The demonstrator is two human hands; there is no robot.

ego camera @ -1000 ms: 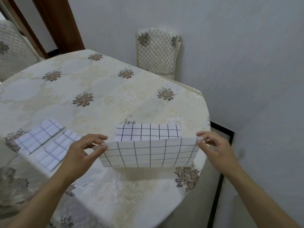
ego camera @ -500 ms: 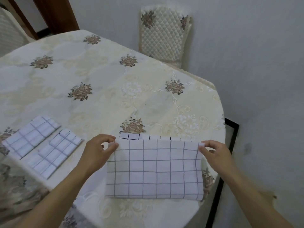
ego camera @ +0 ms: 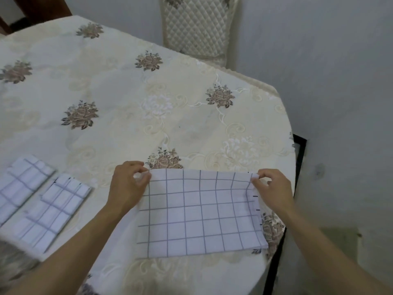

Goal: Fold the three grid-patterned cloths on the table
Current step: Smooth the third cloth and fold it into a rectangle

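Progress check: two of the three look done to me. The outer folded cloth (ego camera: 21, 184) and the inner folded cloth (ego camera: 53, 211) lie side by side at the left edge of the desk (ego camera: 127, 116), both in narrow, compact rectangles.

The third cloth (ego camera: 200, 216) is the one being worked. It lies flat at the near right of the desk, close to the edge, and seems to be doubled over once: a lower layer peeks out along its right side. The left hand (ego camera: 125, 184) pinches the far left corner, fingers (ego camera: 136, 166) and thumb closed on the fabric. The right hand (ego camera: 272, 188) does the same at the far right corner, which is lifted a bit and looks slightly rumpled.

So I'd call it roughly three quarters through. The third cloth is much wider than the finished pair, so it probably needs another fold or two, plus squaring up that right edge.
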